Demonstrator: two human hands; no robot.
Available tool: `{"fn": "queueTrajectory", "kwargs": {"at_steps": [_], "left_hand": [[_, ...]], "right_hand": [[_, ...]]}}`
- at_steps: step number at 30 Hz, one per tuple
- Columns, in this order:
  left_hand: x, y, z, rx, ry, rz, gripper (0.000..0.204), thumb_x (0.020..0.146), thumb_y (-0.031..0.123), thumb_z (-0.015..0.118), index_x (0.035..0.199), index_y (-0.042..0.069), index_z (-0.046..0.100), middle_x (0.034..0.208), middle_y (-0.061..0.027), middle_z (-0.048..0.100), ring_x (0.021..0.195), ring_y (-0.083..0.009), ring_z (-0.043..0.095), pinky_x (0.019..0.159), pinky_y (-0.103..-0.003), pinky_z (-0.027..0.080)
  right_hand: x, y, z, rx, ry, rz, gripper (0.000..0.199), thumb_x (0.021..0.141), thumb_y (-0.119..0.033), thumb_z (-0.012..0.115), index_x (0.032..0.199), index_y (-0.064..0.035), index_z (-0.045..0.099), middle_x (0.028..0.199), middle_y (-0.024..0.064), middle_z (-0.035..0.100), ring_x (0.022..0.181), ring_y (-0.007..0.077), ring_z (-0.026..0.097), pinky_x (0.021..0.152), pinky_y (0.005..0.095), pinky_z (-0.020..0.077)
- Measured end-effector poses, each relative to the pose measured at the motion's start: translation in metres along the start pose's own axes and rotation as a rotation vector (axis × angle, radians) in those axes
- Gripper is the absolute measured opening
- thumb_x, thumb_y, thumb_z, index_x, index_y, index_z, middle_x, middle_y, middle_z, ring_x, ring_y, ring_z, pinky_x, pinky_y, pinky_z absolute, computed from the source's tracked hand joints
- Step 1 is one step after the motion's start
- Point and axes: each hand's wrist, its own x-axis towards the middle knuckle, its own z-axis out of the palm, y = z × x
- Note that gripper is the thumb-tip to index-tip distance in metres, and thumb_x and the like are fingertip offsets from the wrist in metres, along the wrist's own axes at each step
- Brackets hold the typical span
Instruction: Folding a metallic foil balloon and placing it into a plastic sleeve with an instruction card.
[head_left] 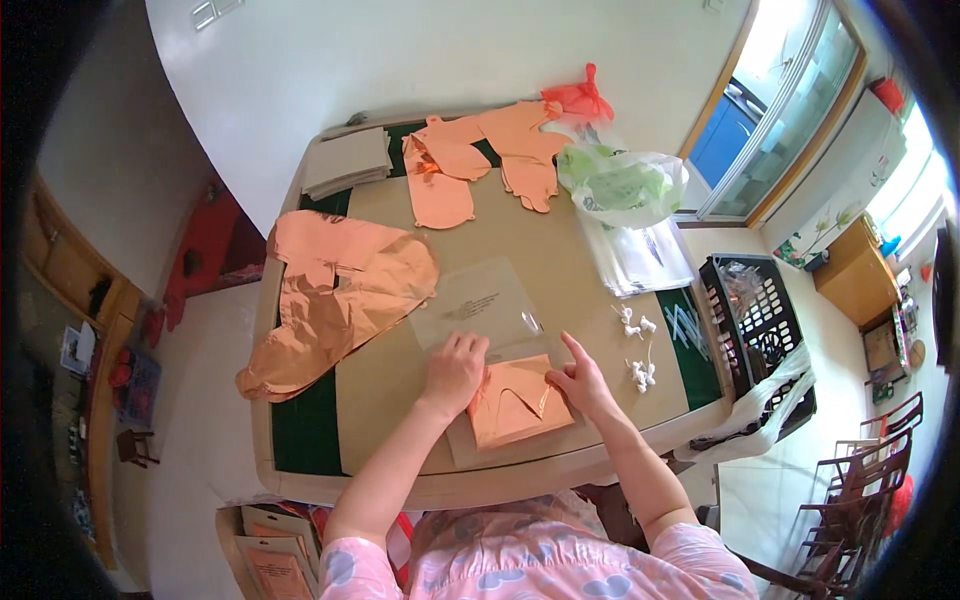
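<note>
A folded rose-gold foil balloon [520, 415] lies on the near part of the table, over a clear plastic bag [470, 300] with small print. My left hand [458, 374] has its fingers curled onto the balloon's upper left edge. At its right edge my right hand [586, 384] grips the foil, thumb pressed on it and index finger stretched up and away. The fingertips of my left hand are partly hidden. Left of the bag spreads an unfolded rose-gold foil balloon [345, 290], flat and creased.
More foil balloons [440, 190] lie at the far side, beside a stack of grey cards [345, 162]. Clear sleeves [640, 262] sit under a white-green plastic bag [620, 185]. Small white coiled bundles [640, 375] and pale straws [686, 330] lie right. A black crate [750, 310] stands beyond the right edge.
</note>
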Motion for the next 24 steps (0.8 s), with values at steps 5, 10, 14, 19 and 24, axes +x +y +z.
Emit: {"fn": "queueTrajectory", "kwargs": {"at_steps": [5, 10, 14, 19, 24], "left_hand": [[-0.004, -0.003, 0.000, -0.090, 0.025, -0.013, 0.005, 0.086, 0.010, 0.059, 0.089, 0.007, 0.058, 0.092, -0.0086, 0.064, 0.092, -0.0284, 0.062, 0.075, -0.039, 0.054], [-0.006, -0.001, -0.005, -0.110, -0.051, -0.041, 0.014, 0.082, 0.008, 0.056, 0.095, 0.006, 0.060, 0.101, -0.0092, 0.065, 0.103, -0.0267, 0.060, 0.084, -0.038, 0.053], [-0.012, 0.002, -0.006, -0.140, -0.096, 0.033, 0.016, 0.083, 0.009, 0.056, 0.097, 0.005, 0.061, 0.104, -0.0096, 0.065, 0.106, -0.0271, 0.060, 0.086, -0.037, 0.053], [-0.030, -0.003, -0.005, -0.298, 0.097, -0.063, 0.016, 0.085, 0.008, 0.061, 0.101, 0.005, 0.062, 0.114, -0.0129, 0.061, 0.111, -0.0310, 0.056, 0.093, -0.041, 0.049], [-0.086, -0.009, -0.034, -0.266, 0.194, -0.240, 0.021, 0.083, 0.007, 0.065, 0.104, 0.007, 0.064, 0.121, -0.0128, 0.058, 0.115, -0.0324, 0.054, 0.095, -0.045, 0.045]], "right_hand": [[0.001, 0.003, 0.003, 0.047, -0.004, 0.000, 0.078, 0.085, -0.002, 0.067, 0.151, -0.0077, 0.026, 0.061, -0.0031, 0.045, 0.058, 0.0061, 0.041, 0.055, 0.0232, 0.0386], [-0.002, 0.010, 0.002, 0.001, -0.029, -0.034, 0.077, 0.086, -0.002, 0.067, 0.151, -0.0096, 0.027, 0.061, -0.0022, 0.047, 0.059, 0.0059, 0.042, 0.055, 0.0230, 0.0392], [-0.004, 0.000, 0.005, 0.029, 0.017, -0.043, 0.075, 0.086, -0.002, 0.067, 0.150, -0.0103, 0.028, 0.061, -0.0017, 0.048, 0.059, 0.0053, 0.042, 0.055, 0.0227, 0.0392], [-0.010, -0.006, 0.004, -0.486, 0.095, -0.131, 0.064, 0.086, -0.016, 0.069, 0.143, -0.0096, 0.040, 0.074, 0.0085, 0.063, 0.068, 0.0254, 0.061, 0.065, 0.0355, 0.0500], [-0.017, -0.035, 0.000, -0.756, 0.161, -0.571, 0.050, 0.085, -0.021, 0.068, 0.133, -0.0126, 0.053, 0.129, 0.0139, 0.055, 0.114, 0.0318, 0.055, 0.095, 0.0443, 0.0462]]}}
